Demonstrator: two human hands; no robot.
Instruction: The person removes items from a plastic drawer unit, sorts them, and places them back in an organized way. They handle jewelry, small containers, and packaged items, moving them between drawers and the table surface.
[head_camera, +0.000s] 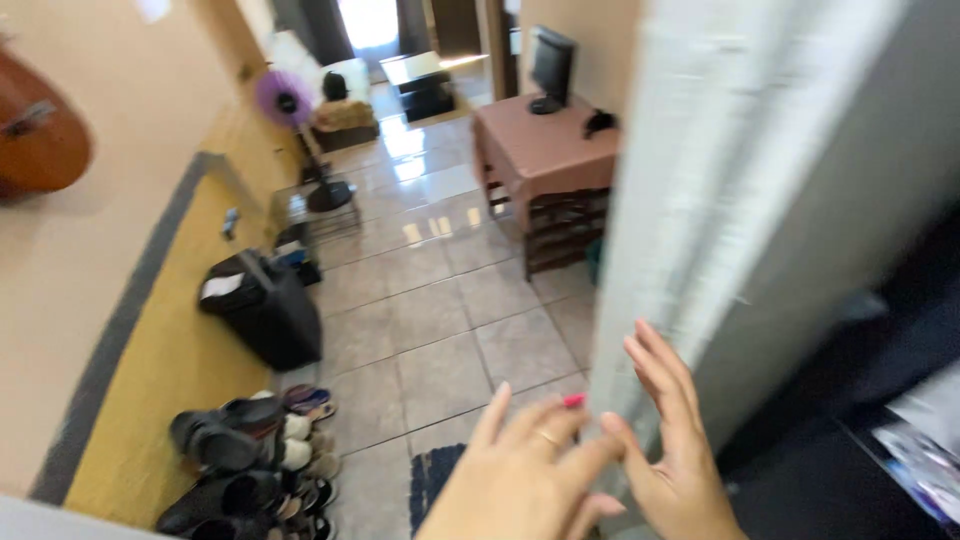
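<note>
Both hands, left hand (525, 480) and right hand (675, 455), spread open against the pale grey door edge (680, 200). It looks stiff, heavy; best gripped along that edge.

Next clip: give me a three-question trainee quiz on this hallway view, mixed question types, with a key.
1. True or false: both hands hold a tool.
2. What do the right hand's fingers rest against? A) the door B) the suitcase C) the fan
3. What lies in a row along the yellow wall, bottom left?

Key:
1. False; both are open and empty.
2. A.
3. Shoes.
</note>
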